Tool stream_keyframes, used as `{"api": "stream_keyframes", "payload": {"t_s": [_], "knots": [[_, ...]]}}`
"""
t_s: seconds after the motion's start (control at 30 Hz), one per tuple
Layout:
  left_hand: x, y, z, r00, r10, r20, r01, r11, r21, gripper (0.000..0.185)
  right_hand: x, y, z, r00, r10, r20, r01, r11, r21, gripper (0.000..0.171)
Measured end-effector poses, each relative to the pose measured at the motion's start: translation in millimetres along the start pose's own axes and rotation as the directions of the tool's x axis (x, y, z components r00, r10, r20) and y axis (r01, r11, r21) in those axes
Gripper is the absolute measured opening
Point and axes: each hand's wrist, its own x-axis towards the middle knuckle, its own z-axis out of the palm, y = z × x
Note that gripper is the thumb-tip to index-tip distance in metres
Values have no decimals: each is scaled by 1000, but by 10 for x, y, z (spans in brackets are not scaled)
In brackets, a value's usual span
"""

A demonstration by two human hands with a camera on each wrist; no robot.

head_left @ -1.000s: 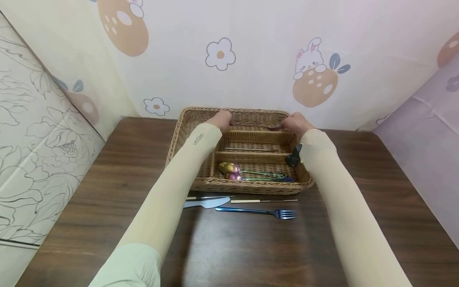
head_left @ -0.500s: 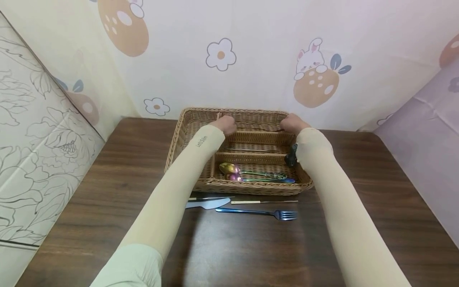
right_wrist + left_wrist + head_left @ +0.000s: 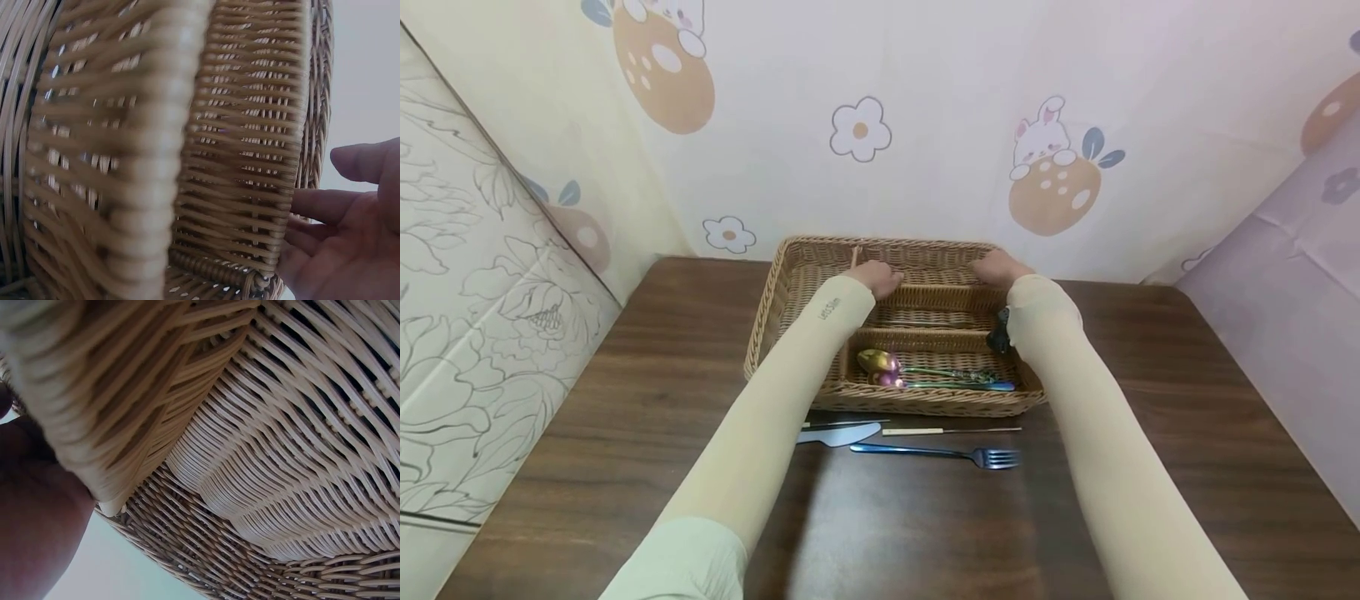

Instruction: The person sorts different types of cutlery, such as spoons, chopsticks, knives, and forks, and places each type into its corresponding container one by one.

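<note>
A wicker cutlery basket (image 3: 760, 333) with several compartments stands against the back wall. My left hand (image 3: 880, 277) is over its back divider near the middle, one finger pointing right. In the left wrist view, the dark left hand (image 3: 40, 512) lies right beside the woven divider (image 3: 112, 425). My right hand (image 3: 997, 268) is at the back right corner. The right wrist view shows the right hand (image 3: 350, 231) with fingers loosely extended behind a divider, holding nothing. Shiny spoons (image 3: 880, 361) lie in the front compartment. Thin metal utensils (image 3: 921, 322) lie in the middle one.
On the table (image 3: 925, 533), before the basket, lie a blue fork (image 3: 936, 452), a table knife (image 3: 842, 434) and a thin utensil with a cream handle (image 3: 913, 432). My left forearm covers part of the knife. A printed cloth (image 3: 940, 100) hangs behind.
A thin purplish utensil spanned between my hands earlier; it no longer shows there. My left hand has shifted right and nearer, my right hand slightly left. The view has tilted a little upward.
</note>
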Motion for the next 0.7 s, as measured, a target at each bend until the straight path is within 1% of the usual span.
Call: {"api": "stream_keyframes", "payload": {"t_s": [0.07, 0.13, 0.2, 0.23, 0.33, 0.37, 0.53, 0.57, 0.67, 0.7], "knots": [[5, -5, 24, 1000, -2, 6, 2, 1000, -1, 56, 61, 61, 36, 1000, 1, 13, -1, 999, -38, 44], [7, -6, 40, 1000, 0, 9, 0, 1000, 0, 57, 44, 52, 62, 1000, 6, 24, -4, 998, -65, 43], [-18, 1, 39, 1000, 14, 8, -14, 1000, -3, 55, -35, -23, 72, 999, 15, 39, -12, 996, -88, 42], [-35, 4, 34, 1000, 21, 8, -21, 1000, -5, 54, -151, -148, 70, 997, 54, 46, -50, 995, -83, 41], [-90, 14, 3, 999, 38, -4, -38, 999, -5, 54, -328, -278, 65, 999, 27, 39, -24, 996, -80, 40], [-103, 14, -13, 999, 44, -11, -44, 999, -2, 53, -374, -300, 60, 999, 13, 35, -10, 998, -62, 40], [-197, 11, -129, 997, 69, -43, -71, 996, -44, 53, -423, -298, 31, 997, -65, -43, 65, 998, 11, 32], [-213, 7, -155, 995, 80, -52, -82, 995, -52, 52, -419, -295, 17, 995, -76, -59, 77, 997, 21, 34], [-264, -11, -225, 992, 104, -71, -110, 990, -84, 47, -434, -333, -17, 990, -100, -98, 105, 994, 43, 46], [-286, -16, -245, 991, 112, -76, -119, 989, -91, 45, -447, -354, -22, 989, -98, -113, 105, 993, 58, 46]]}}
